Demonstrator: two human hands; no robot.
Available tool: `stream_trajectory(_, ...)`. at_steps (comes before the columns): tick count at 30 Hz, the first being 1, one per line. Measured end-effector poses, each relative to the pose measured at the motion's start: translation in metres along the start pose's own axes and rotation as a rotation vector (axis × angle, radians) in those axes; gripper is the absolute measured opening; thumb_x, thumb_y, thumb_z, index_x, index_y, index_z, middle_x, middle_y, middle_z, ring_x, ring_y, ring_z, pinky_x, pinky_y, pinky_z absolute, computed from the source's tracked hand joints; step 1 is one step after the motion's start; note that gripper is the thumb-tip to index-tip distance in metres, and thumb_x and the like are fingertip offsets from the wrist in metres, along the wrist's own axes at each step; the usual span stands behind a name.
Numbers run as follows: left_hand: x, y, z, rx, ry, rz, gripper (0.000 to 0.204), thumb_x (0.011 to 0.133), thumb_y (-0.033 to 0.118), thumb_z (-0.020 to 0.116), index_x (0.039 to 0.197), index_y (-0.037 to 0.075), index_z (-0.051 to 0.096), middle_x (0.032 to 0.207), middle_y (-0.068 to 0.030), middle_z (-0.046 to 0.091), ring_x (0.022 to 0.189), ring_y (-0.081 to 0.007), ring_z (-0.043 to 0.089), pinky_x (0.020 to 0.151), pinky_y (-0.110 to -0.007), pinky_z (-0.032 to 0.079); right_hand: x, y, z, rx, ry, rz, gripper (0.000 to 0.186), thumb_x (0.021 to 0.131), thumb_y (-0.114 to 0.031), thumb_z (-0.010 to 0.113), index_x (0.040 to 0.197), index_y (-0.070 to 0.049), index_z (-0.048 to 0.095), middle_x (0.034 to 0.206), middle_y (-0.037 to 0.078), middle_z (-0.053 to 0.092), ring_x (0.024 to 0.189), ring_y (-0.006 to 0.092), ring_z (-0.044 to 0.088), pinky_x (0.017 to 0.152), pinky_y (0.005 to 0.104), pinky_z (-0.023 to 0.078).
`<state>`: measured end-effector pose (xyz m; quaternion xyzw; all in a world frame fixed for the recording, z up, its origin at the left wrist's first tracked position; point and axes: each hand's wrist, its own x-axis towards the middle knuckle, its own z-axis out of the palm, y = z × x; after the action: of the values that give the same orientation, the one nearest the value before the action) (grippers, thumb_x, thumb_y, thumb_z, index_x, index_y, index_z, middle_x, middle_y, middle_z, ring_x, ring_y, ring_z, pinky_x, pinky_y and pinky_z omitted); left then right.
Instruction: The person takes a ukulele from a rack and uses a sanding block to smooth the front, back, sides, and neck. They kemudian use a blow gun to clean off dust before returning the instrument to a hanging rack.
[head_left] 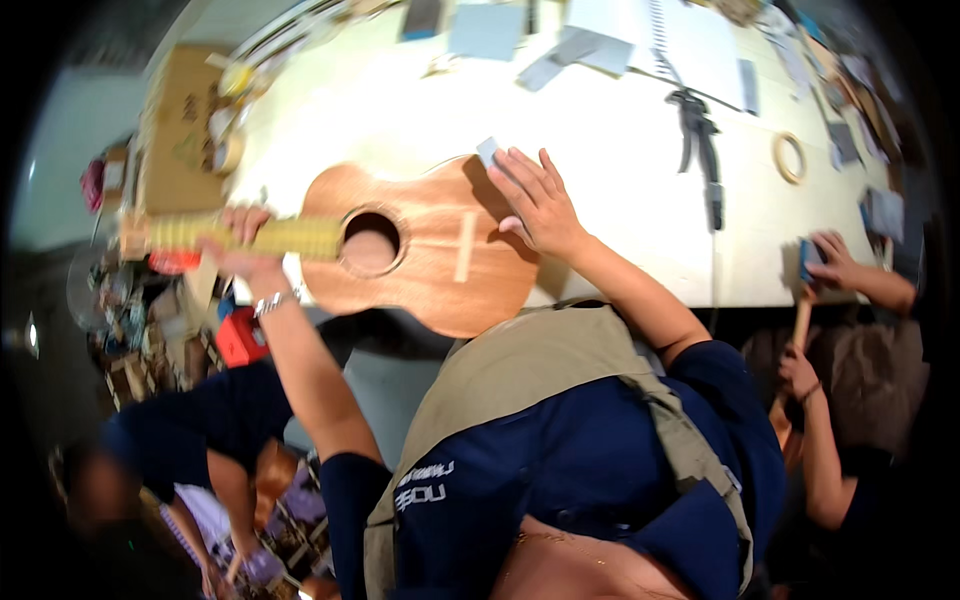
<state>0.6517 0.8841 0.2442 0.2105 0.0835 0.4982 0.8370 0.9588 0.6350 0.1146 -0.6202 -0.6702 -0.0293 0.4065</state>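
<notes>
While clutching the ukulele (322,240), long axis left-to-right, by its neck (290,238) with left hand (240,250), got right hand (540,205) loosely spread at body's (430,215) far right edge, grey pad (487,150) at fingertips.

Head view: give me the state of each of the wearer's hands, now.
Left hand: closed around the neck of the small guitar.
Right hand: outstretched, a small grey piece by its fingertips; whether gripped cannot be told.

A brown wooden ukulele (430,250) lies face up, yellow-covered neck pointing left, pale strip across its soundboard, overhanging the workbench's (640,215) near edge; a small grey sheet (486,149) is beside its rounded end.
</notes>
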Motion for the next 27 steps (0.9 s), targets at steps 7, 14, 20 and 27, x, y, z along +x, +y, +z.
stream_trajectory(7, -0.071, -0.026, -0.067, -0.079, 0.297, 0.345, 0.051, 0.082, 0.058, 0.046, 0.072, 0.009, 0.038, 0.060, -0.0009, 0.038, 0.049, -0.0136, 0.041, 0.058, -0.027, 0.043, -0.068, 0.083, -0.032, -0.253, -0.246, 0.383, 0.094, 0.070, -0.069, 0.054, 0.142, -0.016, 0.025, 0.146, 0.014, 0.019, 0.137, 0.0306, 0.012, 0.105, 0.0600, -0.003)
stream_trajectory(14, -0.101, -0.075, -0.106, -0.078, 0.621, 0.313, 0.050, 0.089, 0.052, 0.042, 0.088, 0.002, 0.048, 0.080, -0.0085, 0.056, 0.079, -0.0212, 0.056, 0.089, -0.041, 0.045, -0.043, 0.117, -0.035, -0.192, 0.062, 0.490, 0.036, 0.082, -0.026, 0.060, 0.114, -0.011, 0.057, 0.112, 0.009, 0.054, 0.107, 0.0291, 0.048, 0.094, 0.0469, 0.032)
stream_trajectory(20, -0.100, -0.089, -0.118, 0.261, 0.877, 0.104, 0.038, 0.094, 0.033, 0.046, 0.109, -0.002, 0.046, 0.105, -0.0117, 0.054, 0.107, -0.0259, 0.050, 0.099, -0.047, 0.038, 0.055, 0.163, -0.020, -0.241, 0.138, 0.542, 0.042, 0.074, -0.009, 0.065, 0.114, -0.011, 0.056, 0.099, 0.008, 0.056, 0.091, 0.0265, 0.052, 0.076, 0.0375, 0.043)
stream_trajectory(27, -0.095, -0.081, -0.150, 0.225, 0.749, 0.025, 0.035, 0.092, 0.032, 0.049, 0.102, -0.002, 0.052, 0.100, -0.0129, 0.059, 0.101, -0.0261, 0.055, 0.096, -0.046, 0.041, 0.073, 0.196, -0.033, -0.768, 0.390, 0.928, 0.075, 0.068, -0.016, 0.069, 0.134, -0.010, 0.035, 0.116, 0.018, 0.045, 0.107, 0.0330, 0.043, 0.091, 0.0417, 0.034)
